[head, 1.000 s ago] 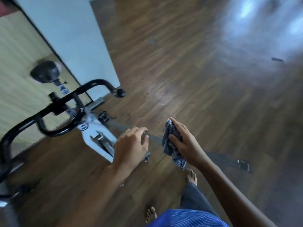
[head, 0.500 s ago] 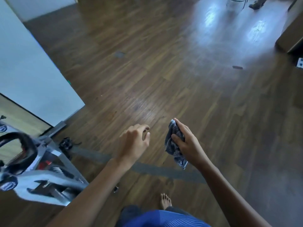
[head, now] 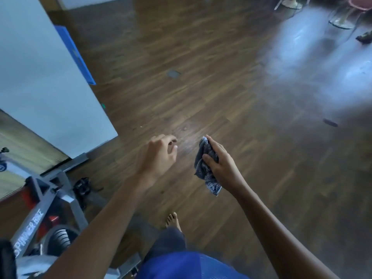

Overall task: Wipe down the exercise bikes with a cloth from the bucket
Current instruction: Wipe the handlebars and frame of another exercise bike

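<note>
Glossy wood-plank floor (head: 231, 87), crumpled patterned cloth (head: 206, 168) — right hand (head: 220, 166) pinching

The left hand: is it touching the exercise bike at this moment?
Apart. The head view shows the left hand over the wooden floor, with open floor between its fingers and the exercise bike at lower left.

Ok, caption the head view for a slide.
Right hand grips a bunched grey cloth above the wood floor, left hand loosely curled and empty, exercise bike to the left.
</note>
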